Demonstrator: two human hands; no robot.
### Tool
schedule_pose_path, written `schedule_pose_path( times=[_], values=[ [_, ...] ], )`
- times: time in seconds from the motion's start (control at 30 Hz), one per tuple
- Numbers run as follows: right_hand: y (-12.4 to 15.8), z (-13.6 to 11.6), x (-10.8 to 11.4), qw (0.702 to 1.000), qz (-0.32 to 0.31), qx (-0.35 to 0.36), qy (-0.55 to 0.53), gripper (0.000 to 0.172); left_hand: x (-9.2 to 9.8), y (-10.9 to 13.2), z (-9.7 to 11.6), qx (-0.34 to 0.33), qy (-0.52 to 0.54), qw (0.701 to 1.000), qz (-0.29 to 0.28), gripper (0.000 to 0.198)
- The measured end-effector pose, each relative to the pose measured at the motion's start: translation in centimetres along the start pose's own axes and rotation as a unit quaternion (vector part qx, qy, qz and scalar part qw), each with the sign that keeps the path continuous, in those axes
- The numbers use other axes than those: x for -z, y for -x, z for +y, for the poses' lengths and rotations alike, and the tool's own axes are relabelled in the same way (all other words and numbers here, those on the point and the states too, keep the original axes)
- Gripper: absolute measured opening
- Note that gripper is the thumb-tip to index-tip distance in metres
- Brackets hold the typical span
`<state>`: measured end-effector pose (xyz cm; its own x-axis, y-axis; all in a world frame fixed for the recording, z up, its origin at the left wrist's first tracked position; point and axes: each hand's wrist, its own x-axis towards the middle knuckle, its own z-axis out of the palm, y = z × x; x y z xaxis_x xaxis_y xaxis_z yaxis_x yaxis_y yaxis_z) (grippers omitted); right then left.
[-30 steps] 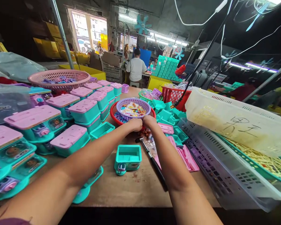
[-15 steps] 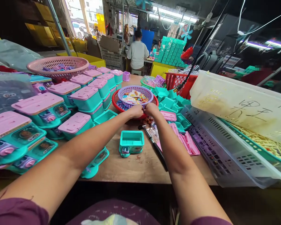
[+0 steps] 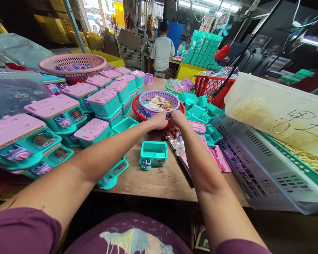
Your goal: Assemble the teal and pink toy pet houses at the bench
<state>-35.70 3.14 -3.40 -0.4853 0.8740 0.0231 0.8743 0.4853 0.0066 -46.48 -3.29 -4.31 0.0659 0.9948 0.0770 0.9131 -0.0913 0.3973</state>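
Both arms stretch forward over the table. My left hand (image 3: 159,120) and my right hand (image 3: 176,117) are close together, fingers curled, at the near edge of a lilac basket (image 3: 144,104). That basket holds stickers and small colourful pieces and rests in a red basket (image 3: 135,106) of blue-purple parts. Whatever the fingers hold is hidden behind them. Nearer me, an open teal plastic box (image 3: 154,153) with a purple front part stands on the table. A hammer (image 3: 180,163) with a black handle lies to its right.
Teal boxes with pink lids (image 3: 103,102) are stacked on the left. Empty teal trays (image 3: 198,113) and pink lids (image 3: 219,158) lie right of the baskets. A clear crate (image 3: 243,165) stands at the right edge. Beyond the table sits a person in a grey shirt (image 3: 163,53).
The camera view has shifted, so the scene appears slightly further right and higher. Both hands stay together at the near side of the lilac basket, with the fingers curled.
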Motion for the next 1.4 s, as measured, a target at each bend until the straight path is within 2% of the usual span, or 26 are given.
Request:
schedule_pose_path(
  times=[0.1,0.13,0.2,0.27,0.37,0.47,0.57,0.67,0.73,0.87,1.03,1.17,1.3,1.4],
  values=[
    [3.3,0.5,0.9,0.993,0.105,-0.014,-0.045,0.028,1.4,3.8,0.9,-0.056,-0.023,0.997,0.042,0.042],
    [5.0,0.7,1.2,0.986,0.146,-0.009,-0.084,0.026,2.0,5.5,1.0,-0.098,-0.026,0.994,0.044,0.041],
    [9.2,1.3,1.1,0.96,0.201,0.021,-0.193,0.016,3.1,9.3,0.5,-0.24,-0.018,0.97,0.018,0.031],
    [14.1,1.6,-0.2,0.936,0.192,0.069,-0.286,0.011,3.8,12.9,-0.6,-0.304,-0.016,0.952,-0.025,0.028],
    [20.4,1.5,-4.3,0.923,0.129,0.091,-0.352,0.016,3.6,16.7,-2.3,-0.304,-0.094,0.946,-0.059,0.038],
    [23.4,0.7,-8.1,0.945,0.1,0.07,-0.303,0.016,2.6,17.9,-2.8,-0.276,-0.188,0.94,-0.068,0.041],
    [23.8,-0.5,-8.8,0.952,0.15,0.09,-0.25,0.011,1.4,17.8,-2.1,-0.262,-0.255,0.929,-0.055,0.027],
    [23.6,-1.9,-7.4,0.939,0.228,0.15,-0.21,0.035,0.2,18.5,-1.1,-0.282,-0.283,0.917,-0.01,0.024],
    [23.6,-2.8,-6.9,0.934,0.24,0.203,-0.171,0.041,-0.5,19.6,-0.7,-0.296,-0.292,0.909,0.038,0.019],
    [23.9,-3.6,-8.3,0.918,0.267,0.245,-0.161,0.022,-1.8,21.8,-0.2,-0.304,-0.296,0.899,0.107,0.014],
    [23.9,-3.2,-10.3,0.883,0.327,0.289,-0.174,0.018,-2.5,23.0,-0.2,-0.311,-0.281,0.9,0.118,0.017],
    [23.3,-3.2,-10.4,0.886,0.311,0.29,-0.186,0.016,-2.5,22.9,-0.6,-0.288,-0.278,0.912,0.089,0.014],
    [21.4,-3.5,-9.3,0.903,0.247,0.281,-0.211,0.021,-2.2,21.5,-1.4,-0.248,-0.242,0.938,0.025,0.011],
    [19.5,-3.5,-8.3,0.905,0.192,0.295,-0.239,0.022,-1.8,20.2,-2.0,-0.209,-0.206,0.956,-0.003,0.016]
  ],
)
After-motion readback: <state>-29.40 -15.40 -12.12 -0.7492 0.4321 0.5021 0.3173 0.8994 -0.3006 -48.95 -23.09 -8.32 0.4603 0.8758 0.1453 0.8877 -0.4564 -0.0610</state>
